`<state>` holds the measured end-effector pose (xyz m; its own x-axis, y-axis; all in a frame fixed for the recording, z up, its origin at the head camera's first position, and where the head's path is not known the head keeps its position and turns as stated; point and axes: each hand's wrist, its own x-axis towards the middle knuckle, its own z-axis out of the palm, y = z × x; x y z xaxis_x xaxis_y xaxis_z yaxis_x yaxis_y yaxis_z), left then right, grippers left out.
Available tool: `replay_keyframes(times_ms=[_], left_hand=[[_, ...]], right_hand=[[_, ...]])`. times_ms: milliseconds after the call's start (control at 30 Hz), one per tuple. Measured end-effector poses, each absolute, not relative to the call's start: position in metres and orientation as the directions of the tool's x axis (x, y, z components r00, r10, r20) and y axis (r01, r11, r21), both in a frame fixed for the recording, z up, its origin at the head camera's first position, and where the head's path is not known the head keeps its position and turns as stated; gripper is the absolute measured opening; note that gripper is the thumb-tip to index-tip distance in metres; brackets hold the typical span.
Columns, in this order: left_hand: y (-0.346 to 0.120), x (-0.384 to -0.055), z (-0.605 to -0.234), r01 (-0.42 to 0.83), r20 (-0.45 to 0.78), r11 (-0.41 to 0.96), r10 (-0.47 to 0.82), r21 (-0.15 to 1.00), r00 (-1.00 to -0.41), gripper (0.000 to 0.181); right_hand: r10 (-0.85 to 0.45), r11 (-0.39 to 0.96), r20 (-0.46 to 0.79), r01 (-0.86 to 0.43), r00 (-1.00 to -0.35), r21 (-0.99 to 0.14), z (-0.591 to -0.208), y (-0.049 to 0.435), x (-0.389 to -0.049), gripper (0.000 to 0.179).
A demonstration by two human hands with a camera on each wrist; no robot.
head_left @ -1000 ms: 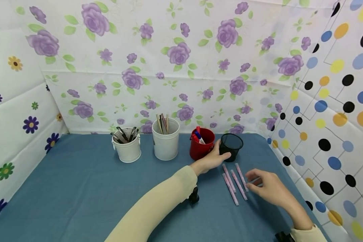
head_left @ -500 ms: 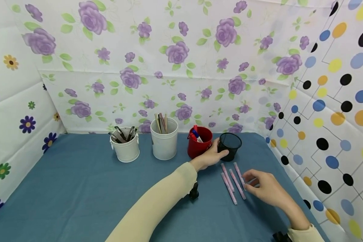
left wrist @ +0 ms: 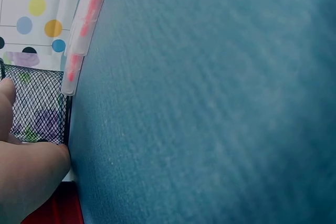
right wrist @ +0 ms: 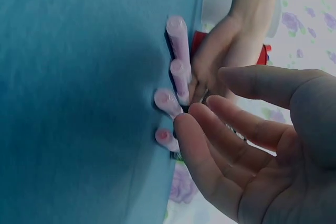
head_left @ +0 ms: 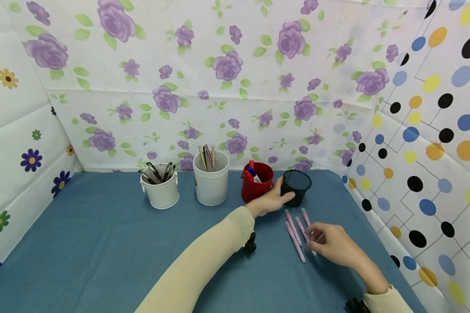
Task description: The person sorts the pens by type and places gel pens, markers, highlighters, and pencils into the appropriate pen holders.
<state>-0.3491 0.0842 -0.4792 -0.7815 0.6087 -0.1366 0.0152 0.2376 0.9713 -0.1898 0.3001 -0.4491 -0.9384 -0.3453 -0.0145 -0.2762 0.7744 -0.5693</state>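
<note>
My left hand (head_left: 268,202) grips a black mesh pen cup (head_left: 300,191) low on its side, with the thumb across the front. The left wrist view shows the cup's mesh wall (left wrist: 39,103) between thumb and fingers. Several pink highlighters (head_left: 296,243) with clear caps lie side by side in front of the cup. Over the right-hand ones hovers my right hand (head_left: 337,245), fingers loosely bent and partly hiding them. In the right wrist view, the right hand (right wrist: 262,156) has a gap between thumb and fingertips, close to the highlighter ends (right wrist: 165,98).
Left of the mesh cup stands a red bucket (head_left: 254,187) with markers, touched by my left hand. Farther left are a tall white bucket (head_left: 211,187) with thin sticks and a shorter white bucket (head_left: 162,193) with black pens. Patterned cloth walls (head_left: 258,130) enclose the blue tabletop (head_left: 121,243).
My right hand has moved left from beside the highlighters to over the right-hand ones. The left hand stays on the mesh cup. The head view has shifted slightly.
</note>
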Motion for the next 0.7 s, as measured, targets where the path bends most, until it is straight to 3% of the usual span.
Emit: replay_keyframes(times_ms=[700], left_hand=[[0.084,-0.347,-0.479,0.030,-0.141,0.265,0.603,0.964,-0.785,0.086]], right_hand=[[-0.303,0.844,-0.025,-0.257,-0.953,-0.472,-0.457,0.266,-0.187,0.011]])
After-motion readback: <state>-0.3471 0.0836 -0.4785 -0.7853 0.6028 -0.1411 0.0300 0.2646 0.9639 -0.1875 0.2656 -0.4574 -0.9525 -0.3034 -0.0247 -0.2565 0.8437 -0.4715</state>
